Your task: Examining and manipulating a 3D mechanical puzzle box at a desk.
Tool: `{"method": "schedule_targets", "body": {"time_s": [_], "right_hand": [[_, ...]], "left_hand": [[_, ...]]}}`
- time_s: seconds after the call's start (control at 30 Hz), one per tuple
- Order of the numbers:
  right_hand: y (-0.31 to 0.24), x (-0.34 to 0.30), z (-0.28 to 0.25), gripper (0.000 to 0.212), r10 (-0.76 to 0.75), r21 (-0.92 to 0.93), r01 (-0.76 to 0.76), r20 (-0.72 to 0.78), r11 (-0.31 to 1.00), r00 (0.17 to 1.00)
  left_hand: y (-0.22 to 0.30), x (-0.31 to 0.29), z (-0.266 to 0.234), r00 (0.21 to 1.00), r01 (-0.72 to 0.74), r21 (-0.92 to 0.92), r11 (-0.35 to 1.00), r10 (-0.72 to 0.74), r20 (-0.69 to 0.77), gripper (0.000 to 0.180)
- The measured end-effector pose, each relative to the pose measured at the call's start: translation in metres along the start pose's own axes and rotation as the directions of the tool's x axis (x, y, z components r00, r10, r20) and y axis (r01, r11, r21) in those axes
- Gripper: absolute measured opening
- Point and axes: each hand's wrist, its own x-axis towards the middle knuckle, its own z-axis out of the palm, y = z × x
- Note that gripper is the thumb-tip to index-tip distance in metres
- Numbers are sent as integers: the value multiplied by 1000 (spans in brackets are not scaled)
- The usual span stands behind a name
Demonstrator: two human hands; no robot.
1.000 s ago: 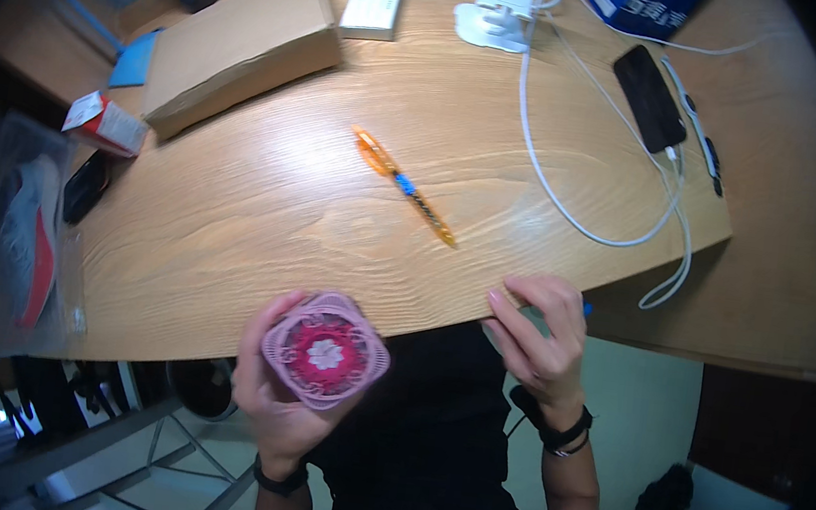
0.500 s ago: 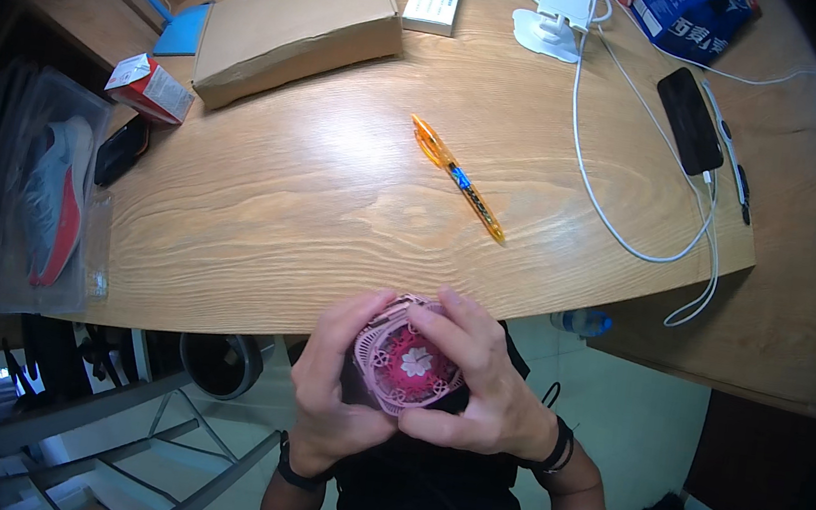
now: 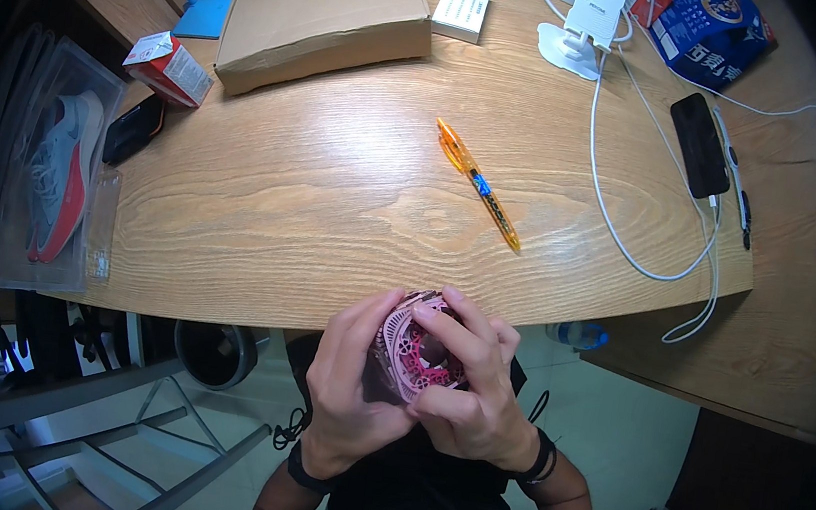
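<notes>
Just off the desk's front edge, a rounded pink openwork object point(image 3: 402, 357) with a magenta lattice inside is cupped between both my hands. Its exact kind I cannot make out. My left hand point(image 3: 349, 389) wraps its left side, fingers along the outer wall and thumb at the bottom. From the right, my right hand point(image 3: 483, 395) grips it, with fingertips on the top rim and curled over the inner lattice. These fingers hide much of the right half and centre. A clear orange pen point(image 3: 481, 189) lies on the desk beyond my hands.
On the wooden desk point(image 3: 259, 238), a cardboard box point(image 3: 329, 24), a red-and-white carton point(image 3: 169, 69) and a shoe in a clear case point(image 3: 65, 176) are at left. A phone stand point(image 3: 587, 24), a phone point(image 3: 699, 145) and a white cable point(image 3: 619, 262) are at right.
The pink object has tilted in my hands, and its white flower-shaped centre is now mostly covered. My right fingers have curled further over it. The whole view has shifted a little.
</notes>
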Motion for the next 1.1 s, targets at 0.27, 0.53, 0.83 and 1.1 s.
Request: {"method": "schedule_targets", "body": {"time_s": [0.27,0.53,0.83,1.1], "right_hand": [[-8,1,2,31,25,55,-21,-66,998,998],[-9,3,-21,22,164,267,-122,-139,956,977],[-9,16,-21,22,264,290,-221,-116,931,958],[-5,17,-26,22,274,312,-243,-57,918,960]], "left_hand": [[-4,-5,7,989,-78,-54,995,70,-130,81],[-8,-9,10,983,-58,-266,962,9,-182,92],[-4,-12,8,999,17,-399,917,-29,-24,95],[0,-11,7,995,91,-453,887,-63,76,94]]}}
